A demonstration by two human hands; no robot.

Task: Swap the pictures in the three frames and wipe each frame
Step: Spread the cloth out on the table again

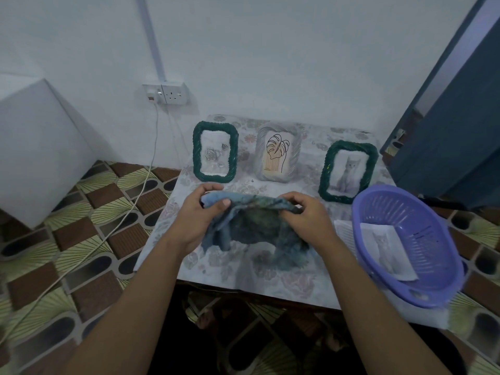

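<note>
Cloth for wiping: a soft, mottled blue-green rag (pixel 257 228) hangs limp just above the floral-covered table (pixel 284 282). The left hand (pixel 201 212) and right hand (pixel 303 215) pinch its upper edge, fingers and thumbs clamped on the fabric. We judge it light and floppy, best bunched into a pad. Behind it stand a dark green braided frame (pixel 197 152) with a rose print, a grey frame (pixel 261 155) with a leaf drawing, and a second green braided frame (pixel 326 174) with a cat photo. We expect these to tip easily, so we would grip the borders, not the glazing. At right, a lilac plastic basket (pixel 433 244) holds a spare cat print (pixel 387 250).
</note>
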